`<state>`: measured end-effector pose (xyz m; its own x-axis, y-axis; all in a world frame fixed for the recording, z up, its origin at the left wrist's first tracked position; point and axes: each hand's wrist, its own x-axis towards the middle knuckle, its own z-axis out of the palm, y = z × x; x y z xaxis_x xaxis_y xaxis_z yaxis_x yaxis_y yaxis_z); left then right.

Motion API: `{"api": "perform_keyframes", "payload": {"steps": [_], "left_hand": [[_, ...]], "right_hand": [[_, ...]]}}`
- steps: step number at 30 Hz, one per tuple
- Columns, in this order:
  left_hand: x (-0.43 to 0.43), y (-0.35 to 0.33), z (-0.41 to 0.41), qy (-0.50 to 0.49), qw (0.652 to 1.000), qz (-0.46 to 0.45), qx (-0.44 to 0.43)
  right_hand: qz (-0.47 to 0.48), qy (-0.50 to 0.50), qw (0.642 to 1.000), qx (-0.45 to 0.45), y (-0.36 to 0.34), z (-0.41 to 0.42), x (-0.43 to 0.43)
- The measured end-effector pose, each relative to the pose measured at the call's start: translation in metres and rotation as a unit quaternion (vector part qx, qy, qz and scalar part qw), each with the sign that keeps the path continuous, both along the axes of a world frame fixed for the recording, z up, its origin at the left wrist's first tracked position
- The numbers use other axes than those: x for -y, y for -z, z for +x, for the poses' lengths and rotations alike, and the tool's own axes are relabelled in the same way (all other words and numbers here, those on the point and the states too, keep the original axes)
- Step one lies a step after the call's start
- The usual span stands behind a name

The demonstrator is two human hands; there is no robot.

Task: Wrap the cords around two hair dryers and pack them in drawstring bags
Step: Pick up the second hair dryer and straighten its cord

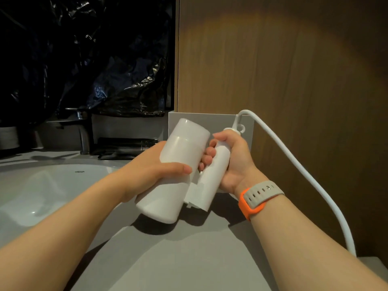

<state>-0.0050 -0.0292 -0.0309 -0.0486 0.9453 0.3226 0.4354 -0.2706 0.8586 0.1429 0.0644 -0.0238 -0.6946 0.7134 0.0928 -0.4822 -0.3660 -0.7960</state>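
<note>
A white hair dryer (178, 156) is held above the grey counter (189, 259), its handle folded up beside the barrel. My left hand (155, 166) grips the barrel from the left, thumb across its front. My right hand (233, 162) is wrapped round the handle, fingers curled between handle and barrel. The white cord (304, 171) leaves the top of the handle, arcs over to the right and drops past the counter's right edge; its plug is out of view. No second dryer or drawstring bag shows.
A white sink basin (42, 190) lies at the left with a dark tap (84, 135) behind it. A black tray (126, 148) sits at the back. Crumpled black plastic (94, 59) covers the wall above; a wooden panel (294, 80) rises at the right.
</note>
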Motion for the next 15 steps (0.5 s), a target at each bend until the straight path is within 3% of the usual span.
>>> {"api": "perform_keyframes", "payload": {"steps": [5,8,15], "left_hand": [[0.002,0.003,0.001,0.015,0.999,0.042,0.01],[-0.005,0.011,-0.001,-0.036,0.999,0.031,0.017],[-0.012,0.017,-0.01,-0.121,0.991,0.06,-0.016]], "right_hand": [[0.023,0.02,1.0,0.003,0.0,-0.004,0.002],[0.011,0.036,0.999,-0.006,0.0,-0.003,0.002],[-0.126,0.13,0.979,-0.089,0.001,0.002,-0.008]]}}
